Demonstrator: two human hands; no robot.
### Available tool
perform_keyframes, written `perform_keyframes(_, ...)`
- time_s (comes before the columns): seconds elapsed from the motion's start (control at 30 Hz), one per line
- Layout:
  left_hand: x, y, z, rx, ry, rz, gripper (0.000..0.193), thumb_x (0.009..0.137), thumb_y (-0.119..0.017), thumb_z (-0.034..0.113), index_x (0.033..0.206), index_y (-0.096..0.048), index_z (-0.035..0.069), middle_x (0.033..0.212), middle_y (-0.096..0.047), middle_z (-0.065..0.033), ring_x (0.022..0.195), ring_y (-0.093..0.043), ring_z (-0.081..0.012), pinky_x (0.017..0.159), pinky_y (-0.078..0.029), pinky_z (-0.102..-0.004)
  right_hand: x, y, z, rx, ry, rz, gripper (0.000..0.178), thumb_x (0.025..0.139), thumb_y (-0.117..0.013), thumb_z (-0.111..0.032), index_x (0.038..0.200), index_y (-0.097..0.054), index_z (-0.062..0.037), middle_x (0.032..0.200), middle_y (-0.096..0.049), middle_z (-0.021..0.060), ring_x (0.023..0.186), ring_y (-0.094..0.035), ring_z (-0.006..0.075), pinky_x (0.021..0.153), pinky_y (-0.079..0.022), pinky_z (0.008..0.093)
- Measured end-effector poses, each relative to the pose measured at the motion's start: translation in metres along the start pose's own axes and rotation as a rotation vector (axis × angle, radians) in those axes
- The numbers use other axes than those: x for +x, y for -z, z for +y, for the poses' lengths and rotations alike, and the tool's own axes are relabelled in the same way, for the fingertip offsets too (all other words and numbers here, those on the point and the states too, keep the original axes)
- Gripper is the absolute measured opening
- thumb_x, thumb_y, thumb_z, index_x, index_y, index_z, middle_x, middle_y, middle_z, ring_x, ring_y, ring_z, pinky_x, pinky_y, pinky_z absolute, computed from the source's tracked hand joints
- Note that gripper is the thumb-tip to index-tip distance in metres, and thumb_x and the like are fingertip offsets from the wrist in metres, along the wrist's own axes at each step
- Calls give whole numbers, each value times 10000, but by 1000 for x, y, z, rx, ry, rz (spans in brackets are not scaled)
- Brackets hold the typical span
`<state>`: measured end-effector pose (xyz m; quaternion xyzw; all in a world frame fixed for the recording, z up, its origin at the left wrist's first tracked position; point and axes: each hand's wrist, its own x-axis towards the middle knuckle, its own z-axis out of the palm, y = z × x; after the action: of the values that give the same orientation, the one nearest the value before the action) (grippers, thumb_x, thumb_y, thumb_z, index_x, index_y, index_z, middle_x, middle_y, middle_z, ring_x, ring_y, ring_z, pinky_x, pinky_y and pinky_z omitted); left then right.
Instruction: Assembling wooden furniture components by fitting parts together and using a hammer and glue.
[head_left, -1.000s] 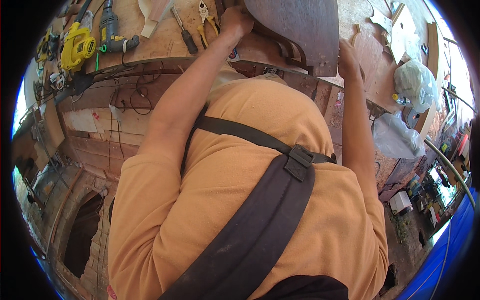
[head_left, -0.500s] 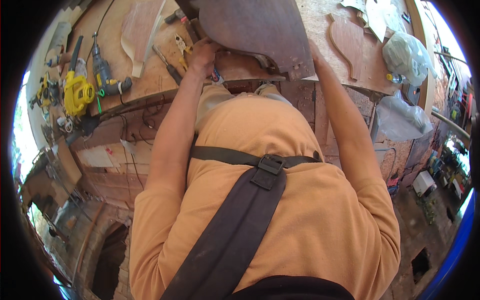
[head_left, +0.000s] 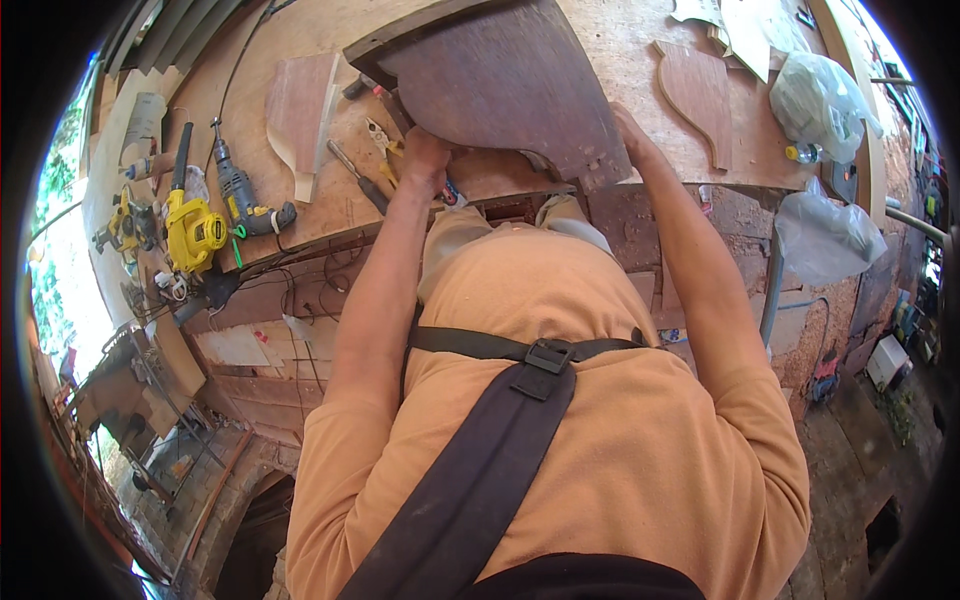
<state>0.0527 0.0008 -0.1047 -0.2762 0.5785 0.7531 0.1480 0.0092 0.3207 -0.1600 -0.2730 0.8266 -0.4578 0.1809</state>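
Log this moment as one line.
Left hand: holding dark wooden panel | right hand: at its right edge, grip partly hidden | bench, leftward: pliers, drill, yellow power tool

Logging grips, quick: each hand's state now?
Left hand: closed on the dark wooden panel, lower left.
Right hand: at the panel's right edge; open or closed can't be told.
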Motion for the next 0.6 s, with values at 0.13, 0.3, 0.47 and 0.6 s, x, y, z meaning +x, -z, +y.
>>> perform_keyframes(0.13,6,-2,-7,129,-71,71,172,919,-594,90,1033,-669,-15,869,-695,-101,707,-662,-211,589,-519,-328,-2,3,5,-40,49,-41,251,825,-615,-187,958,-711,3,910,-716,173,788,-677,259,747,-523,351)
perform_keyframes(0.3,20,3,-28,184,-181,168,160,866,-629,64,954,-694,-53,854,-713,-134,700,-659,-185,597,-499,-343,0,8,11,-265,266,-47,212,828,-584,-128,958,-708,-15,977,-715,153,907,-664,314,817,-511,387)
perform_keyframes(0.47,26,-5,-43,350,-463,255,163,850,-638,63,944,-696,-57,878,-737,-141,764,-662,-178,673,-508,-353,0,8,9,-298,302,-34,202,827,-573,-90,962,-708,-22,979,-721,125,910,-660,300,830,-509,390)
perform_keyframes(0.6,26,-2,-44,251,-346,334,166,851,-644,61,957,-690,-58,912,-738,-156,816,-657,-160,697,-501,-339,2,7,-3,301,-81,-107,225,851,-604,-107,999,-695,35,888,-725,82,785,-660,138,707,-531,308)
